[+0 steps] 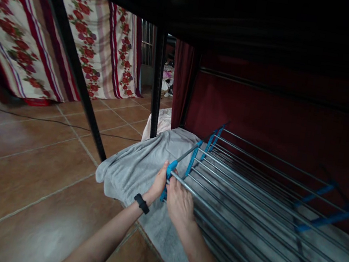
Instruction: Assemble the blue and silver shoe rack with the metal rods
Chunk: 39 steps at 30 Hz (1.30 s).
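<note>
A drying rack (228, 209) with long metal bars and blue plastic fittings rests on a grey blanket (137, 160). At its near left end, a blue corner joint (172, 167) connects the bars. My left hand (157, 186), with a black band on the wrist, grips that joint from the left, its thumb pointing up along it. Right beside it, my right hand (181, 200) has its fingers curled in under the end of the metal bar, against the blue fitting. The fingertips of both hands are partly hidden behind the joint and each other.
Dark metal posts (157, 84) hold up a black surface low overhead. A dark red cloth (263, 109) hangs behind the rack. To the left are a brown tiled floor (41, 163), a thin black cable (32, 117) and a flowered curtain (92, 40).
</note>
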### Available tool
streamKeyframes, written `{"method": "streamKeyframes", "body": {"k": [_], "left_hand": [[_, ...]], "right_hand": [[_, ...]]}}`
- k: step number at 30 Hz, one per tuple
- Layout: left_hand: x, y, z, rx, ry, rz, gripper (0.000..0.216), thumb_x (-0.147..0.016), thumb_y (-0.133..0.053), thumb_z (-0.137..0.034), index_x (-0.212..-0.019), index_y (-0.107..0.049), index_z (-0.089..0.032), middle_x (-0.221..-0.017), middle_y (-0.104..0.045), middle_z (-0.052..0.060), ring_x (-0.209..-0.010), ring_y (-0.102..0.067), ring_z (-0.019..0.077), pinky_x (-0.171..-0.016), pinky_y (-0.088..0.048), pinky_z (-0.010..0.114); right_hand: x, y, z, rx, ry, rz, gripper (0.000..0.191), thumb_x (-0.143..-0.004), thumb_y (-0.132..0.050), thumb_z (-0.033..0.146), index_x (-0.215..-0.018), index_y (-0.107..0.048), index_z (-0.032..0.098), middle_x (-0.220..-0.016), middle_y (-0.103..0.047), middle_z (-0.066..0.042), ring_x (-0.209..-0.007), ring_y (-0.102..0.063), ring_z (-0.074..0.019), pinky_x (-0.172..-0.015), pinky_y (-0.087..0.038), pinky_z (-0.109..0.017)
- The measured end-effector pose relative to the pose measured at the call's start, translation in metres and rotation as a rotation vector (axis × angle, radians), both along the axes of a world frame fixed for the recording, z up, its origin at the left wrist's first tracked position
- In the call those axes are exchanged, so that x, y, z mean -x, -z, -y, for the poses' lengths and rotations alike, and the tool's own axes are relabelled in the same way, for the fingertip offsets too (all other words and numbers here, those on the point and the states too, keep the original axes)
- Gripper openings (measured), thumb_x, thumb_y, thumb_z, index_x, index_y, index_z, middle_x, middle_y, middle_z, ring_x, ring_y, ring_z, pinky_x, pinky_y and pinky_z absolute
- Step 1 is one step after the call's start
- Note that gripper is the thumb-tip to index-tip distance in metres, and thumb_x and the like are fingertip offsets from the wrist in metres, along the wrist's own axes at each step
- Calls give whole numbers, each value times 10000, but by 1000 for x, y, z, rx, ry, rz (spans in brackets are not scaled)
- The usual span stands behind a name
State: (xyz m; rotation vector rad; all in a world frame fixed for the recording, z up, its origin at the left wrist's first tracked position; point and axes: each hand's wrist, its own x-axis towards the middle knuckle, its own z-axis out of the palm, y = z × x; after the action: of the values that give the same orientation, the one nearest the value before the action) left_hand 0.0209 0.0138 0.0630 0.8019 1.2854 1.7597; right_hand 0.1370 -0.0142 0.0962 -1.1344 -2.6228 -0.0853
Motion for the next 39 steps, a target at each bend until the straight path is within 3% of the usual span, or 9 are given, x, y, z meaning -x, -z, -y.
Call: {"method": "streamKeyframes", "body": {"k": [10,22,29,33,39], "left_hand": [[5,5,-8,-68,171,107,605,-828,-455,-739,-625,-613,-192,-556,-567,29,-547,-518,162,-544,-437,300],[4,-3,-10,35,110,160,602,-782,-518,-747,-553,-558,-191,-503,-512,10,-467,-434,119,-480,-344,282],[6,-3,-12,17,58,199,532,-748,-622,-698,-560,-529,-209,-488,-490,-16,-481,-434,122,-482,-350,281],[5,-5,-10,22,134,214,557,-760,-592,-719,-561,-542,-201,-506,-514,0,-482,-431,119,-494,-364,283],[7,-4,-10,19,70,215,564,-727,-667,-690,-529,-427,-219,-466,-398,-50,-454,-327,92,-470,-325,274]], "right_hand": [[-2,-3,-3,0,-35,47,336,-1026,-270,163,-1280,-488,184,-1122,-683,-125,-930,-691,-175,-766,-529,-275],[-3,-4,-8,67,-46,7,346,-1040,-251,218,-1261,-518,218,-1296,-643,-112,-934,-695,-174,-744,-506,-282],[2,-7,-6,73,1,-27,320,-1045,-270,271,-1220,-530,206,-1112,-711,-104,-906,-697,-184,-725,-501,-278],[8,-2,-3,41,60,-23,314,-1050,-282,348,-1206,-526,225,-1042,-718,-94,-846,-693,-191,-684,-506,-284],[18,9,0,-46,76,-52,285,-1011,-308,162,-1176,-540,176,-1261,-632,-172,-1088,-640,-205,-888,-519,-317]]}}
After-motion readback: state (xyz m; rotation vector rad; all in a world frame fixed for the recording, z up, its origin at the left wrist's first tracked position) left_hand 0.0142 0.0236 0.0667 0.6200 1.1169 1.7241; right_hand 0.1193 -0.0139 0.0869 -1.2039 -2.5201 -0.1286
